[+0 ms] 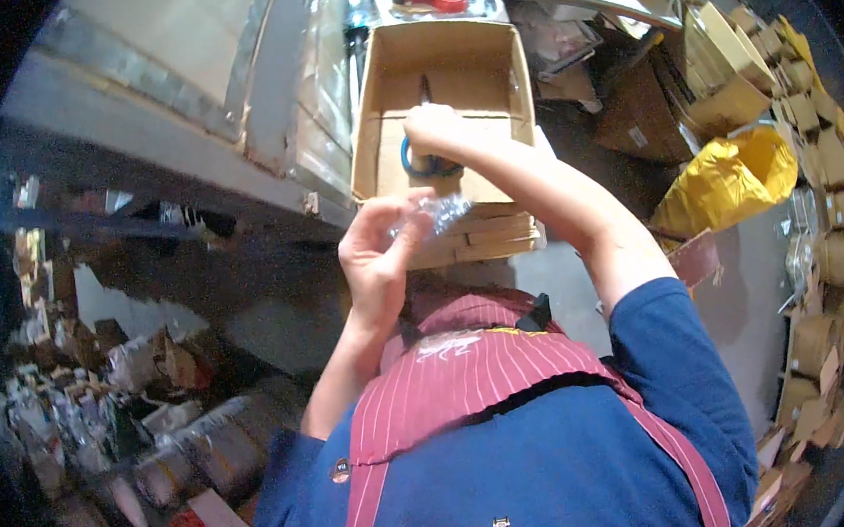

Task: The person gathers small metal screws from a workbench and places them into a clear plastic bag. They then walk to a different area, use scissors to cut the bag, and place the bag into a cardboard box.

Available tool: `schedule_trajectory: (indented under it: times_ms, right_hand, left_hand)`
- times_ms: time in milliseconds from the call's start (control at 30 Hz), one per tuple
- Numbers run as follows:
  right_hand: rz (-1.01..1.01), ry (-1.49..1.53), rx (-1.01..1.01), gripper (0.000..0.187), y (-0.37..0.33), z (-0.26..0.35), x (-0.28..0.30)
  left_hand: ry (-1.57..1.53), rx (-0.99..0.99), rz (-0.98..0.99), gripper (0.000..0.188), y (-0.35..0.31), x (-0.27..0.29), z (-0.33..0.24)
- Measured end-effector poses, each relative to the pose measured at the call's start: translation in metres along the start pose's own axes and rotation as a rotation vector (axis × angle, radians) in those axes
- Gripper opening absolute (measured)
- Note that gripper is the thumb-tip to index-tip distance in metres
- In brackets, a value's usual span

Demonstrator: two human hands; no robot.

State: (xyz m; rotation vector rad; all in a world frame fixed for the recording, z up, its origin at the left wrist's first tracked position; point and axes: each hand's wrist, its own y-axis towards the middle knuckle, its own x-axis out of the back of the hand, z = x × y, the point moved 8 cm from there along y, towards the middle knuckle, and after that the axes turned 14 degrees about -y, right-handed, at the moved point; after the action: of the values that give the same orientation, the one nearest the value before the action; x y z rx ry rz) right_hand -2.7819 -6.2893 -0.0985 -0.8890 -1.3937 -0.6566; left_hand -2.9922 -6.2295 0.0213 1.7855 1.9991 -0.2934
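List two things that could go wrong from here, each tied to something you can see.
1. The right hand seems closed around the middle of the blue-handled scissors, over the cardboard box, with the dark tip pointing away; a slip might nick a finger.
2. The left hand pinches crinkled clear plastic, which could slip free and drop.

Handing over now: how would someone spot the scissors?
Find the open cardboard box ahead of the person. There, the right hand holds the scissors, dark blades pointing away. Their blue handles set them apart from the clear plastic in the left hand.
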Motion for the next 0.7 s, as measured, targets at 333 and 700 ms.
schedule_trajectory:
  times_ms: [333, 700]
  right_hand:
    - [0.423, 0.379, -0.131, 0.069, -0.058, -0.106, 0.037]
    - [0.039, 1.412, -0.198, 0.043, -0.203, -0.08, 0.102]
  left_hand:
    - [-0.301, 0.544, -0.026, 0.033, 0.018, 0.012, 0.046]
    - [-0.259, 0.588, 0.204, 0.029, 0.05, -0.037, 0.055]
